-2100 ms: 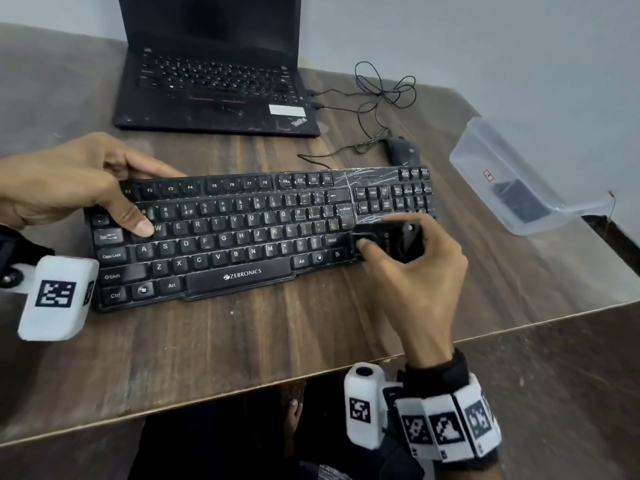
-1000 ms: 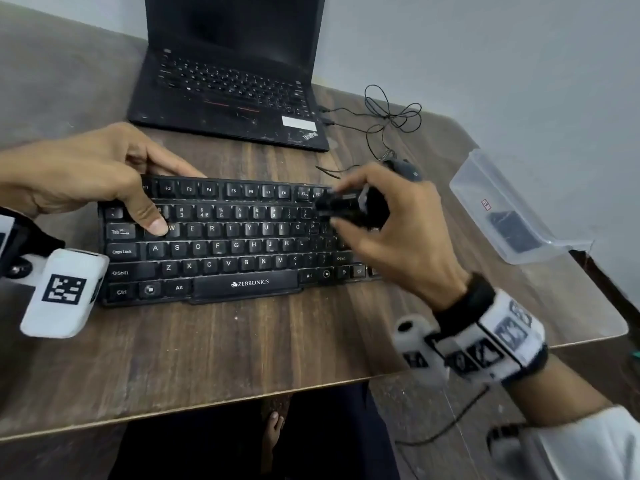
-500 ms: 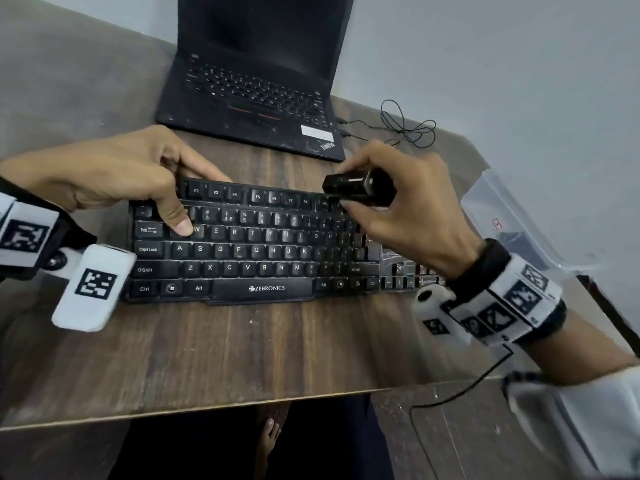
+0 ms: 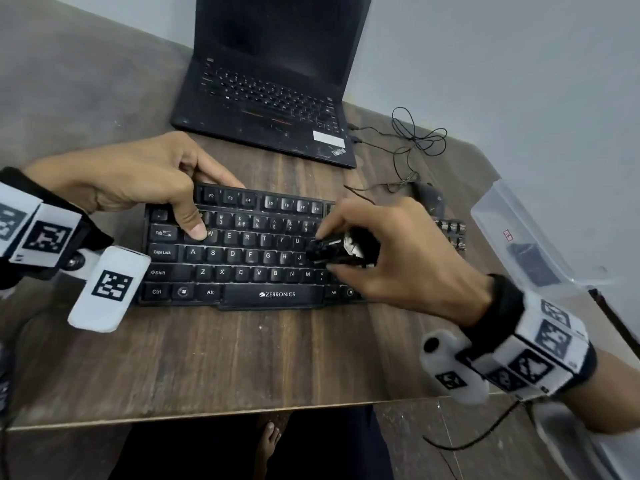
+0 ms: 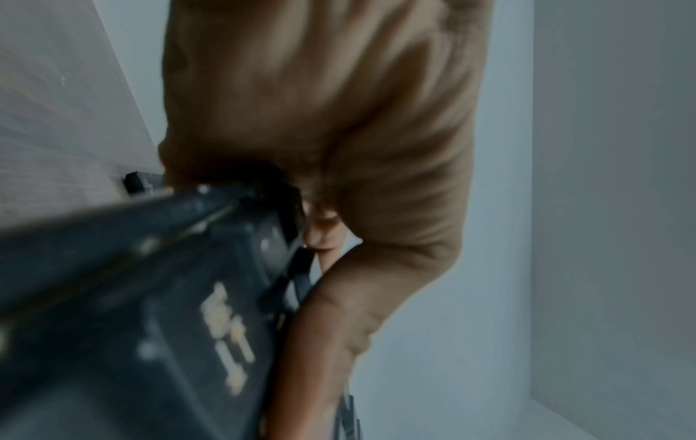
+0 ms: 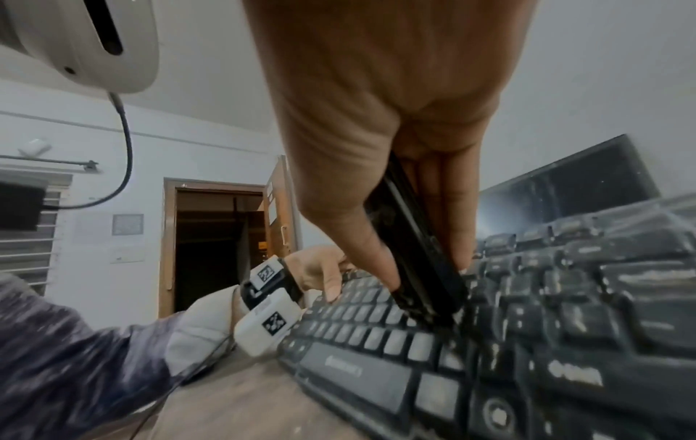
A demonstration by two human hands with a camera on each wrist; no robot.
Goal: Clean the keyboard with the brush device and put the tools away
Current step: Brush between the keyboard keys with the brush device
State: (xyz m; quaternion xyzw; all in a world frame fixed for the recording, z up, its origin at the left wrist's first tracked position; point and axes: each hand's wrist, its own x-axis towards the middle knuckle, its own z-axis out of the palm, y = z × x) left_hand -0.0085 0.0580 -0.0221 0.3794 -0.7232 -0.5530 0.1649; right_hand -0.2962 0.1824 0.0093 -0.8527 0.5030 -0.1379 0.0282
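Note:
A black Zebronics keyboard (image 4: 242, 258) lies on the wooden table (image 4: 242, 358). My right hand (image 4: 391, 258) pinches a small black brush device (image 4: 332, 251) between thumb and fingers and holds it down on the keys near J and U. In the right wrist view the brush device (image 6: 418, 262) points down with its tip among the keys of the keyboard (image 6: 546, 312). My left hand (image 4: 145, 178) grips the keyboard's upper left corner, thumb pressed on the Q key and fingers over the back edge. The left wrist view shows my left hand (image 5: 331, 148) curled round the keyboard (image 5: 150, 297) edge.
An open black laptop (image 4: 270, 91) stands behind the keyboard. A black mouse (image 4: 427, 195) with a tangled cable (image 4: 415, 140) lies at the back right. A clear plastic container (image 4: 530, 244) with a dark item inside sits at the table's right edge.
My right hand has carried the brush device from the keyboard's right end up over the top rows and now down onto the middle letter keys. My left hand keeps its hold.

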